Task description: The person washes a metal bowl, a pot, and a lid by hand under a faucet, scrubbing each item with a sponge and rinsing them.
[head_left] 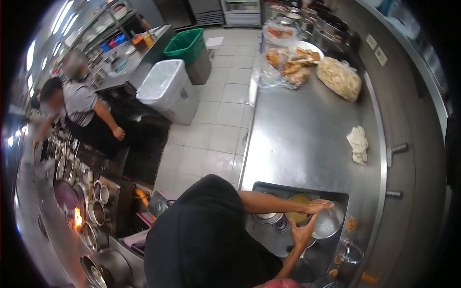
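A shiny metal bowl (329, 223) sits tilted at the right end of the sink (344, 198). My left hand (319, 206) lies along its upper rim with fingers stretched out. Just below, my right hand (302, 232) is open at the bowl's left side, thumb spread away from the fingers, whose tips come close to my left hand. A round vessel with yellowish contents (298, 211) shows partly behind my left forearm. Left of it, a pale round pot (268, 217) stands in the sink, partly covered by the arm.
A steel counter (297, 129) holds a white cloth (357, 145), a large bag of pale food (339, 78), bagged browned food (294, 65) and stacked pots (331, 33). Behind me a flame (78, 217) burns among pans. Two people stand left, near a white bin (168, 91) and green-lined bin (185, 45).
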A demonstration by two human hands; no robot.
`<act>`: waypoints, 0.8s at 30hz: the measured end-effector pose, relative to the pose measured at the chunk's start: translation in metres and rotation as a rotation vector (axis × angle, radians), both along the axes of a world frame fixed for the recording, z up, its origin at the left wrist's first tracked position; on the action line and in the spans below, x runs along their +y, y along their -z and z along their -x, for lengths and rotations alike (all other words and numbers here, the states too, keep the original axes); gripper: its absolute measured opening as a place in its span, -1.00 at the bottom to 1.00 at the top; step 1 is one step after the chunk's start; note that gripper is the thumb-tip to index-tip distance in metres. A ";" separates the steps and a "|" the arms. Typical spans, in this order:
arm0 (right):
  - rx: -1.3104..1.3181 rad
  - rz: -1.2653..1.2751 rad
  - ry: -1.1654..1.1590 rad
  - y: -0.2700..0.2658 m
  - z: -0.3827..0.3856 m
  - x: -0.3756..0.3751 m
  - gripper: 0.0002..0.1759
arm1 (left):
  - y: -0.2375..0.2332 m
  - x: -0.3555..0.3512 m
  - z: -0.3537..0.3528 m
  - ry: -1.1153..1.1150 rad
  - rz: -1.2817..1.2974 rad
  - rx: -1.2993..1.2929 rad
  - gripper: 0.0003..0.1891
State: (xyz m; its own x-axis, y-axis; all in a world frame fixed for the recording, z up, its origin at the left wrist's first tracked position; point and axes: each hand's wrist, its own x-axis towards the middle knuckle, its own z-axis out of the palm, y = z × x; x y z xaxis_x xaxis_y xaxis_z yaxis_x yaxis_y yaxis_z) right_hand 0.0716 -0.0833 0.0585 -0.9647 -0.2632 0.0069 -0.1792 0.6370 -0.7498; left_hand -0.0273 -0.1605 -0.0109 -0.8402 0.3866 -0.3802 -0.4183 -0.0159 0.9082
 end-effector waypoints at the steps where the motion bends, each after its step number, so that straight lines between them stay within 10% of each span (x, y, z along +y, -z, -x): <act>1: -0.079 0.027 0.070 0.011 -0.003 0.003 0.02 | 0.014 -0.001 0.014 0.038 0.066 0.094 -0.04; 4: 0.297 -0.470 -0.164 0.061 0.001 0.061 -0.09 | -0.071 -0.040 0.003 0.121 0.054 0.049 -0.39; 7: 0.394 -0.644 0.084 0.086 0.006 0.061 -0.16 | -0.013 0.006 0.004 -0.116 0.309 0.288 -0.48; 10: 0.064 -0.060 0.294 0.077 -0.011 0.011 -0.21 | -0.047 0.008 -0.008 -0.083 0.320 0.269 -0.47; 15: 0.544 -0.366 -0.051 0.103 -0.016 0.091 -0.38 | -0.072 -0.006 0.006 0.286 0.352 0.192 -0.37; 18: 0.402 -0.324 0.282 0.105 -0.016 0.108 -0.48 | -0.093 0.005 -0.016 0.133 0.248 0.326 -0.19; 21: 0.123 0.027 0.633 0.061 -0.007 0.065 -0.61 | -0.003 0.057 -0.034 0.054 0.008 0.739 -0.25; 22: 0.389 0.137 0.613 0.054 -0.008 0.044 -0.66 | 0.026 0.069 -0.036 -0.053 -0.337 0.777 -0.28; 24: 0.192 -0.021 0.625 0.044 -0.020 0.038 -0.59 | 0.042 0.070 -0.019 0.032 0.094 0.835 -0.43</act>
